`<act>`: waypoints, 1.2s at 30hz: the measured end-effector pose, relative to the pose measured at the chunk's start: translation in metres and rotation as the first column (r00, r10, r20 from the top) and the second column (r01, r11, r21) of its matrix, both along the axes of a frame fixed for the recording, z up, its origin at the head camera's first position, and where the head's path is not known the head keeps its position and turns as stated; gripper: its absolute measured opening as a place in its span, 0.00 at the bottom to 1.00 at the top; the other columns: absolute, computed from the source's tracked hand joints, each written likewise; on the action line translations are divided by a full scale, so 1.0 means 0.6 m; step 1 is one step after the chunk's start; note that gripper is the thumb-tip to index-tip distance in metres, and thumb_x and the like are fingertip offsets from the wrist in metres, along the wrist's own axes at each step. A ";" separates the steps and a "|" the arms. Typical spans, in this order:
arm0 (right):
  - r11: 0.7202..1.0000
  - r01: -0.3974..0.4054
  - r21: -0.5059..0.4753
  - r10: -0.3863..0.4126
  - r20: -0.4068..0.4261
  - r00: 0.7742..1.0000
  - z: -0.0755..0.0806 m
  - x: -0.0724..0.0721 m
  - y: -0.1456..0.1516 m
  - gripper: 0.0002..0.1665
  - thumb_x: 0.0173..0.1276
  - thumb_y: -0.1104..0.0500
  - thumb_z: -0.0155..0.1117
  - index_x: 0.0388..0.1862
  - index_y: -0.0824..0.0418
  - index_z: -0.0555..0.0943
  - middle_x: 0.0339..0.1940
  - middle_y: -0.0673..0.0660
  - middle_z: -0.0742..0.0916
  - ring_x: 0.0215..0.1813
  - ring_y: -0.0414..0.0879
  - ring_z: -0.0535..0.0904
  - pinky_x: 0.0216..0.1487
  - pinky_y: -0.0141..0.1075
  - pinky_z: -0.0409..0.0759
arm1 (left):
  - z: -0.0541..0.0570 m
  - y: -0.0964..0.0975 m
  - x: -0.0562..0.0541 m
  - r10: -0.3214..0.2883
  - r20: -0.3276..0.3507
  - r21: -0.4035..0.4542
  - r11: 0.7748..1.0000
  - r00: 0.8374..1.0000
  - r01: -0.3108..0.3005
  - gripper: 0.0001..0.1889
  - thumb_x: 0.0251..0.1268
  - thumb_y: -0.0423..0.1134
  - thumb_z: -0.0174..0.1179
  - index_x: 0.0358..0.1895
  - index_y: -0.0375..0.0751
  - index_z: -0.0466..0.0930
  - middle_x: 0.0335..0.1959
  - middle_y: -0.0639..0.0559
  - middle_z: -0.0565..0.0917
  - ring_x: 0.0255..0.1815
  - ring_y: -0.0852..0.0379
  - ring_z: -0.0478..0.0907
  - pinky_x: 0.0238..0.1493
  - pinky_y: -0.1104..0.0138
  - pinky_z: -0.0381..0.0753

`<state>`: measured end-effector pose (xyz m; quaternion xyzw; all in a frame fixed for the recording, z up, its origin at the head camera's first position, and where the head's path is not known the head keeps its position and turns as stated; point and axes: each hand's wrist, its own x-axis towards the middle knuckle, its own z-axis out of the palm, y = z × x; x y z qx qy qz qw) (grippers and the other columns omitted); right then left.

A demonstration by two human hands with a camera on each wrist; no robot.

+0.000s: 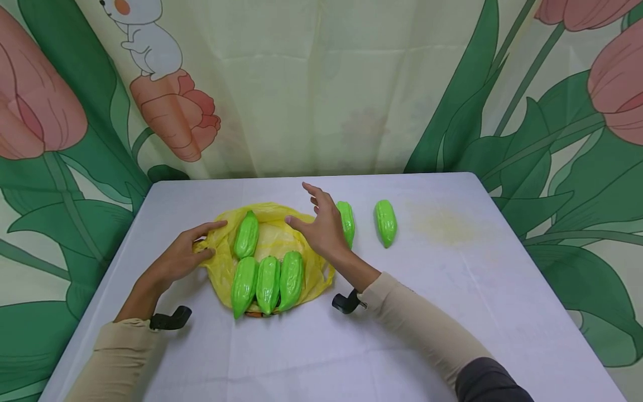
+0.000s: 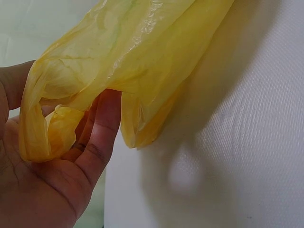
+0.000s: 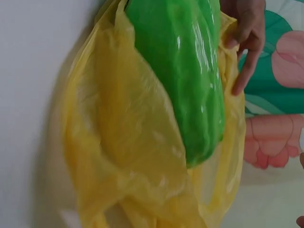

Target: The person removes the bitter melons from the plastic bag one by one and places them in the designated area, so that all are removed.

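Observation:
A yellow plastic bag (image 1: pixel 318 273) lies spread on the table, its handles seen up close in the left wrist view. Several glossy green ridged gourds, like bitter melons, lie in its mouth: one gourd (image 1: pixel 246 234) towards the back left, others (image 1: pixel 268 285) side by side at the near edge. My left hand (image 1: pixel 183 251) is at the bag's left rim, thumb and fingers spread apart, with a handle loop (image 2: pixel 35 123) draped across it. My right hand (image 1: pixel 326 229) hovers at the right rim, fingers spread and holding nothing. Partly behind it lies another gourd (image 1: pixel 346 223).
A further gourd (image 1: pixel 385 223) lies to the right of my right hand on the white-covered table (image 1: pixel 502 312). A small orange-brown patch (image 1: pixel 255 314) shows beneath the front gourds. Behind the table hangs a printed curtain (image 1: pixel 311 100).

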<state>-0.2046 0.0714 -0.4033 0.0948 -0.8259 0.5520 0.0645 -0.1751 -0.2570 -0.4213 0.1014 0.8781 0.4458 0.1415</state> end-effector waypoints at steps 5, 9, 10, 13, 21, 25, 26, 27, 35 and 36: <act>0.999 -0.040 -0.019 0.041 0.007 0.999 0.000 0.004 -0.027 0.48 0.66 0.55 0.80 0.82 0.50 0.68 0.78 0.54 0.74 0.79 0.56 0.72 0.79 0.46 0.72 | 0.000 -0.001 0.001 0.005 0.005 0.004 1.000 1.000 -0.005 0.36 0.75 0.28 0.56 0.85 0.47 0.61 0.86 0.35 0.56 0.79 0.36 0.62 0.54 0.85 0.67; 0.997 -0.072 -0.037 0.073 0.020 0.997 -0.001 0.007 -0.047 0.48 0.66 0.55 0.80 0.82 0.51 0.68 0.77 0.57 0.74 0.78 0.60 0.72 0.79 0.50 0.72 | 0.000 -0.001 0.001 0.005 0.008 0.001 1.000 1.000 -0.005 0.36 0.76 0.28 0.56 0.85 0.47 0.61 0.87 0.36 0.56 0.81 0.36 0.60 0.55 0.84 0.66; 0.996 -0.078 -0.042 0.080 0.026 0.996 -0.001 0.009 -0.052 0.48 0.66 0.55 0.80 0.82 0.51 0.68 0.76 0.58 0.74 0.78 0.60 0.72 0.78 0.51 0.72 | 0.001 -0.002 0.001 0.006 0.009 -0.001 1.000 1.000 -0.006 0.36 0.76 0.28 0.56 0.85 0.48 0.61 0.87 0.36 0.56 0.81 0.36 0.60 0.55 0.84 0.66; 0.995 -0.094 -0.032 0.095 0.049 0.994 -0.003 0.012 -0.065 0.48 0.66 0.54 0.80 0.82 0.50 0.68 0.75 0.59 0.75 0.78 0.60 0.73 0.77 0.50 0.73 | 0.001 -0.002 0.001 0.010 0.009 -0.007 1.000 1.000 -0.010 0.36 0.76 0.29 0.56 0.85 0.49 0.61 0.87 0.37 0.56 0.82 0.36 0.59 0.59 0.80 0.68; 0.991 -0.132 0.010 0.130 0.120 0.984 -0.010 0.016 -0.093 0.46 0.66 0.52 0.80 0.81 0.47 0.70 0.76 0.59 0.76 0.77 0.55 0.75 0.74 0.48 0.77 | 0.002 0.001 0.002 0.011 0.001 0.011 1.000 1.000 -0.011 0.36 0.76 0.27 0.55 0.85 0.47 0.61 0.87 0.37 0.54 0.84 0.30 0.55 0.76 0.36 0.64; 0.987 -0.157 0.019 0.152 0.155 0.976 -0.016 0.013 -0.107 0.46 0.66 0.52 0.80 0.80 0.47 0.70 0.77 0.56 0.77 0.77 0.53 0.76 0.72 0.47 0.79 | 0.002 0.001 0.001 0.020 0.011 0.009 1.000 1.000 -0.020 0.36 0.76 0.27 0.55 0.85 0.48 0.61 0.88 0.37 0.53 0.85 0.29 0.53 0.78 0.33 0.61; 0.986 -0.163 0.020 0.158 0.164 0.974 -0.017 0.013 -0.110 0.46 0.66 0.52 0.80 0.80 0.47 0.70 0.77 0.56 0.77 0.77 0.53 0.76 0.71 0.47 0.79 | 0.001 0.001 0.001 0.021 0.012 0.008 1.000 1.000 -0.021 0.36 0.77 0.28 0.55 0.85 0.48 0.61 0.88 0.37 0.54 0.85 0.29 0.53 0.78 0.34 0.61; 0.985 -0.172 0.018 0.167 0.171 0.971 -0.019 0.012 -0.113 0.46 0.66 0.52 0.80 0.80 0.48 0.70 0.78 0.55 0.76 0.77 0.54 0.76 0.71 0.48 0.80 | 0.001 0.001 0.000 0.022 0.011 0.005 1.000 1.000 -0.022 0.36 0.77 0.28 0.54 0.85 0.49 0.61 0.88 0.38 0.54 0.85 0.30 0.53 0.78 0.34 0.61; 0.975 -0.218 0.039 0.204 0.224 0.953 -0.023 0.005 -0.129 0.45 0.66 0.51 0.81 0.79 0.50 0.71 0.78 0.57 0.76 0.75 0.58 0.77 0.68 0.50 0.82 | 0.002 0.003 0.002 0.016 0.015 0.021 1.000 1.000 -0.017 0.36 0.76 0.28 0.55 0.85 0.48 0.60 0.88 0.37 0.54 0.84 0.30 0.55 0.76 0.36 0.65; 0.974 -0.221 0.044 0.205 0.233 0.951 -0.023 0.003 -0.131 0.45 0.65 0.51 0.81 0.79 0.51 0.72 0.78 0.57 0.76 0.75 0.58 0.78 0.67 0.50 0.83 | 0.003 0.003 0.002 0.016 0.014 0.023 1.000 1.000 -0.016 0.36 0.76 0.28 0.55 0.85 0.47 0.60 0.88 0.37 0.54 0.84 0.30 0.55 0.76 0.37 0.64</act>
